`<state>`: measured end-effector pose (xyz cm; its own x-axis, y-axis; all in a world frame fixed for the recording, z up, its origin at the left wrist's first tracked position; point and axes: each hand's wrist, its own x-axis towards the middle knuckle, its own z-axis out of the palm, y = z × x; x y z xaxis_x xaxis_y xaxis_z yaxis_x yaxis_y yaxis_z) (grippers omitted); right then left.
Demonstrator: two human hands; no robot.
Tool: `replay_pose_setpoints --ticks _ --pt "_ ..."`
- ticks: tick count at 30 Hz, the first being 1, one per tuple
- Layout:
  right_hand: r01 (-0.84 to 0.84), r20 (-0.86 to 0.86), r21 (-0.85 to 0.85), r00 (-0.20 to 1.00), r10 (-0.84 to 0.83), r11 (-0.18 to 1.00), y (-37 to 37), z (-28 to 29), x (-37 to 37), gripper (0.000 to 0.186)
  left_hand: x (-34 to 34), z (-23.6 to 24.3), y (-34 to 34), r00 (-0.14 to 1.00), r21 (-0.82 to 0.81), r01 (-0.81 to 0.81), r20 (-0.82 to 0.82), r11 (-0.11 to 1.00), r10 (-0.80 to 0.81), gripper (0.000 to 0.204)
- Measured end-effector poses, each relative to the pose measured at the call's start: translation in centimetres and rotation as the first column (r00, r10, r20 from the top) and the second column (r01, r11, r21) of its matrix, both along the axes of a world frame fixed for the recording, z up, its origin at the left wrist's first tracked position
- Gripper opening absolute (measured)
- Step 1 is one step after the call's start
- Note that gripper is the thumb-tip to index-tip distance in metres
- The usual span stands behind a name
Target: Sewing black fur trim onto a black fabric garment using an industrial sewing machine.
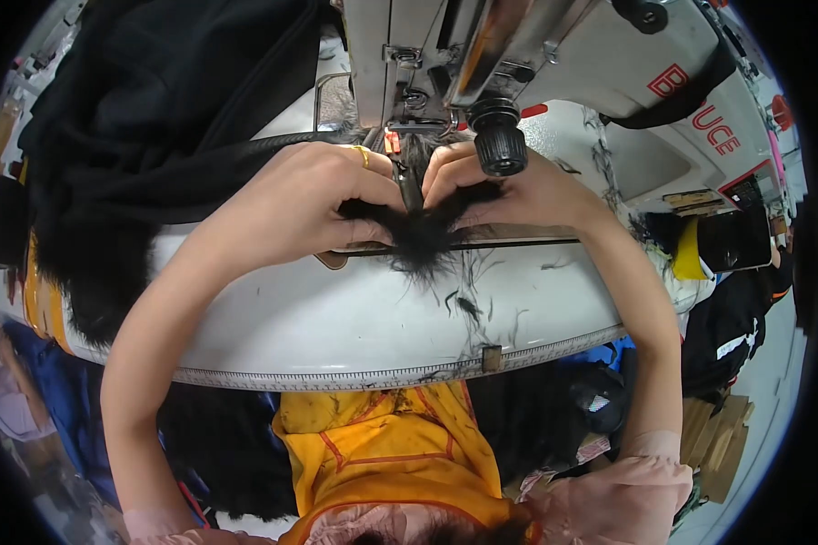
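A strip of black fur trim (424, 238) lies at the front of a white sewing machine (365, 59), just below its needle area. My left hand (323, 193), with a ring on one finger, pinches the fur from the left side. From the right, my right hand (518, 189) grips the same fur, its fingers bent inward and partly hidden behind a black knob (500, 138). Between my fingertips the fur parts around a narrow dark strip. Black fabric (186, 100) is heaped to the left of the machine and reaches close to my left hand.
Loose hair tufts (468, 307) are scattered over the white table (336, 313). A measuring tape (336, 380) runs along its curved front edge. More black fur (104, 272) hangs over the left side. At right are a dark flat device (736, 241) and a yellow item (688, 252).
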<state>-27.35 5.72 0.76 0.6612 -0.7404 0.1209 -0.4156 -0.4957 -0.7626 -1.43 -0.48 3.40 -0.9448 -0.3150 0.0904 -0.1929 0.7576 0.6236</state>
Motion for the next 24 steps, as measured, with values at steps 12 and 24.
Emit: replay_pose_setpoints --ticks 12,24 --pt "-0.028 -0.203 -0.507 0.975 -0.087 0.861 -0.7 0.7 -0.8 0.034 -0.7 1.4 1.1 0.994 -0.139 -0.106 -0.034 0.985 0.102 0.025" --pt "-0.064 -0.287 -0.69 0.938 -0.192 0.721 0.0 -0.7 0.8 0.026 0.1 -0.9 -0.3 0.974 -0.616 0.04 -0.153 0.787 -0.169 0.013"
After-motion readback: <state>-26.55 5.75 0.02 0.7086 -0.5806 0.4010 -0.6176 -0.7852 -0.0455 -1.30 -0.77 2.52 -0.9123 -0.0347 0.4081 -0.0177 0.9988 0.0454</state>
